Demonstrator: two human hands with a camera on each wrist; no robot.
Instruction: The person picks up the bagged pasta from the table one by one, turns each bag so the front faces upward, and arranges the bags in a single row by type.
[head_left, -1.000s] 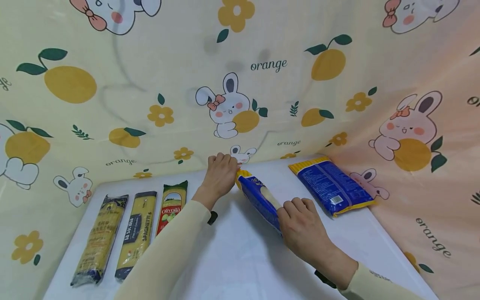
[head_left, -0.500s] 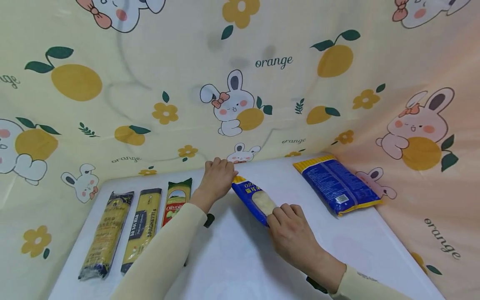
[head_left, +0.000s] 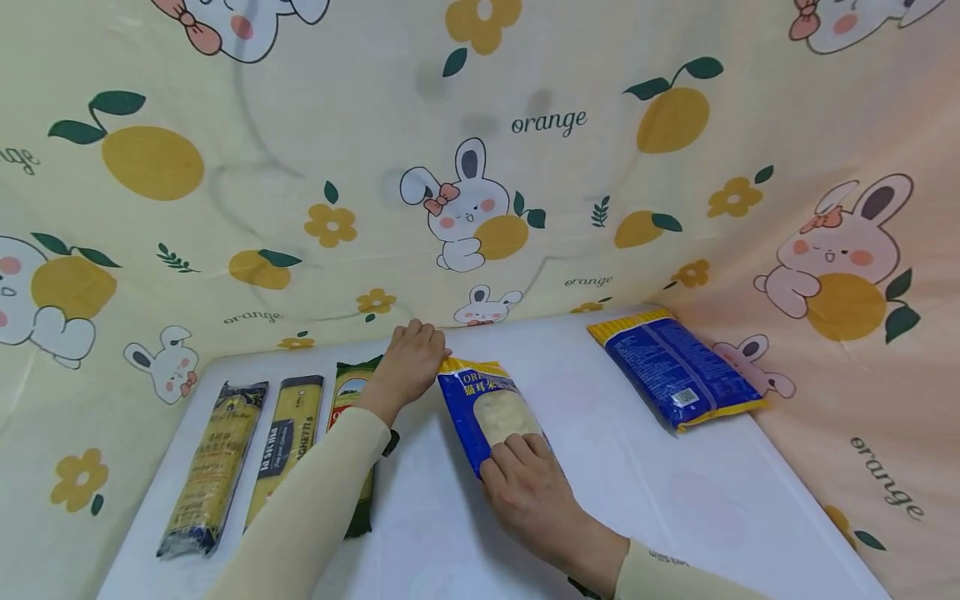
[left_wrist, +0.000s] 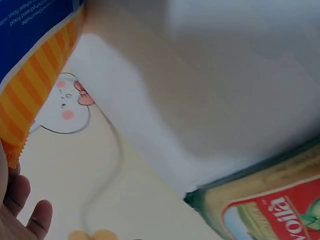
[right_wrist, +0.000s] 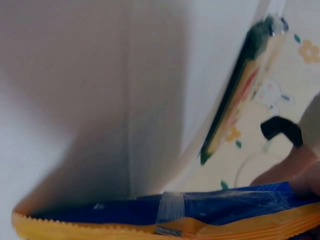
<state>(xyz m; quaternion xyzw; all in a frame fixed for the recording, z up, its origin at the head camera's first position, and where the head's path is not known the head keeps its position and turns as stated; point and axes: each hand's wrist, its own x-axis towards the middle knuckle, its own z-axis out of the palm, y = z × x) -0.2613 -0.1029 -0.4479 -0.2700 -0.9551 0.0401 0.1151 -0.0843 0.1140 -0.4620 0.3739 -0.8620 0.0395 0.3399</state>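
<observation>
Both hands hold a blue pasta bag [head_left: 502, 412] with yellow striped ends and a see-through window, tilted over the white table [head_left: 660, 508]. My left hand [head_left: 408, 367] pinches its far left corner. Lower on the bag, my right hand [head_left: 532, 500] grips the near end with curled fingers. In the left wrist view the bag's striped end [left_wrist: 40, 85] reaches the fingers at lower left. The right wrist view shows the bag [right_wrist: 135, 210] edge-on along the bottom. Beside the left forearm, which partly hides it, lies a green-and-red Olivoilà packet [head_left: 362, 504].
Two long yellow spaghetti packets [head_left: 213, 475] [head_left: 283, 446] lie in a row at the left with the Olivoilà one. A second blue bag [head_left: 678, 367] rests at the table's right edge, back side up. A rabbit-and-orange print cloth [head_left: 360, 150] hangs behind and at the right.
Both hands have shifted left with the blue pasta bag, and its windowed front has turned further into view. The right hand has also moved nearer the body.
</observation>
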